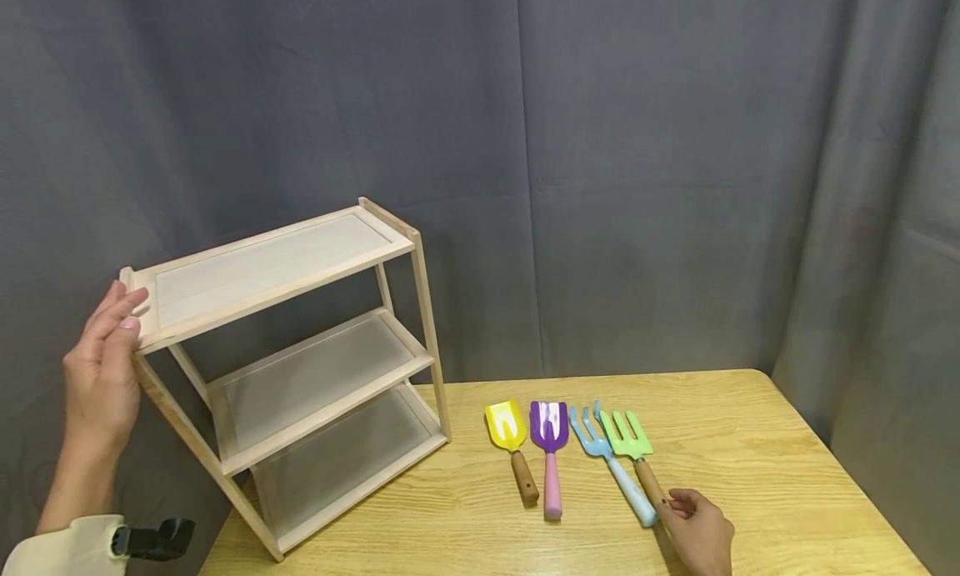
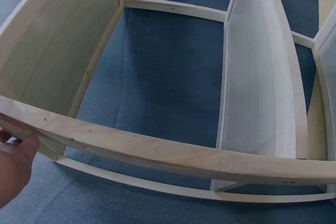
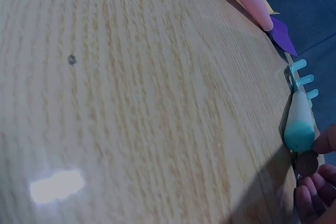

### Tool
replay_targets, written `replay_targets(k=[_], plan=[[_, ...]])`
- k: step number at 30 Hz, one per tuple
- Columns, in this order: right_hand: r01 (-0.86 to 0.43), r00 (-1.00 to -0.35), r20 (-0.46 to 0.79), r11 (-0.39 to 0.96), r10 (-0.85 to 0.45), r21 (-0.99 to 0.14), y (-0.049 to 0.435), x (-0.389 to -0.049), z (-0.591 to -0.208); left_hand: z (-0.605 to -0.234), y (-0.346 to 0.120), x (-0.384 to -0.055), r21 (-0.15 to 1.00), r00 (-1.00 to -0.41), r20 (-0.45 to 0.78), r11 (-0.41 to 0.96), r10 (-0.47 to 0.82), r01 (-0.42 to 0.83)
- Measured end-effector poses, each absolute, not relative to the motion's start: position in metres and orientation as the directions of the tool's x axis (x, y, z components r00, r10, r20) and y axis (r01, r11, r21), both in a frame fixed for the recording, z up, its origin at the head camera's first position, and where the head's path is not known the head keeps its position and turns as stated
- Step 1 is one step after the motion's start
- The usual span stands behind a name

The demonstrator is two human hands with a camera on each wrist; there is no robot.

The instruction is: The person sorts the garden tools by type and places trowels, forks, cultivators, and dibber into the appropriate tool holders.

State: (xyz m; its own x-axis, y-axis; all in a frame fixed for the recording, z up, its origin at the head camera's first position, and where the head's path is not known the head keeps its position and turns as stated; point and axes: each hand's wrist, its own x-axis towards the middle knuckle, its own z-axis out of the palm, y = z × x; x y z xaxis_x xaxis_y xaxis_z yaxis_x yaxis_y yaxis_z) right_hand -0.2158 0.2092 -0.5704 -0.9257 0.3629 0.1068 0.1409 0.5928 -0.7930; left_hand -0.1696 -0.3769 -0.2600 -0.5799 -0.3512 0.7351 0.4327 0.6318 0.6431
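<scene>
A three-tier wooden shelf (image 1: 300,301) stands at the table's left side. My left hand (image 1: 105,372) grips its upper left end, fingertips over the top board; in the left wrist view the thumb (image 2: 27,148) lies against the frame. At the table's front right, my right hand (image 1: 701,533) pinches the wooden handle of a green hand fork (image 1: 628,436). The right wrist view shows the brown handle end (image 3: 306,164) between thumb and fingers. Immediately left of it lies a light blue hand fork (image 1: 630,491), its prongs close to the green ones.
Left of the forks lie a purple toy shovel (image 1: 550,426) with a pink handle and a yellow toy shovel (image 1: 506,424) with a wooden handle. The wooden table (image 1: 787,476) ends near a grey curtain (image 1: 637,184) behind and at the right.
</scene>
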Motion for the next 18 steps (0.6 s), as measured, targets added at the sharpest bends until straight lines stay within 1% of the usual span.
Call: replay_targets(k=[4,10,18], plan=[[0.144,-0.920,0.116,0.599,0.374,-0.788,0.2090,-0.2168,-0.5705,-0.2592,-0.3760,-0.1687,0.634,-0.569,0.745,0.635,-0.348,0.441],[0.142,-0.931,0.093,0.584,0.353,-0.799,0.2092,-0.2170,-0.5701,-0.2590,-0.3757,-0.1675,0.633,-0.562,0.748,0.634,-0.353,0.444],[0.142,-0.927,0.117,0.623,0.355,-0.769,0.2097,-0.2198,-0.5716,-0.2604,-0.3764,-0.1688,0.643,-0.572,0.739,0.629,-0.357,0.437]])
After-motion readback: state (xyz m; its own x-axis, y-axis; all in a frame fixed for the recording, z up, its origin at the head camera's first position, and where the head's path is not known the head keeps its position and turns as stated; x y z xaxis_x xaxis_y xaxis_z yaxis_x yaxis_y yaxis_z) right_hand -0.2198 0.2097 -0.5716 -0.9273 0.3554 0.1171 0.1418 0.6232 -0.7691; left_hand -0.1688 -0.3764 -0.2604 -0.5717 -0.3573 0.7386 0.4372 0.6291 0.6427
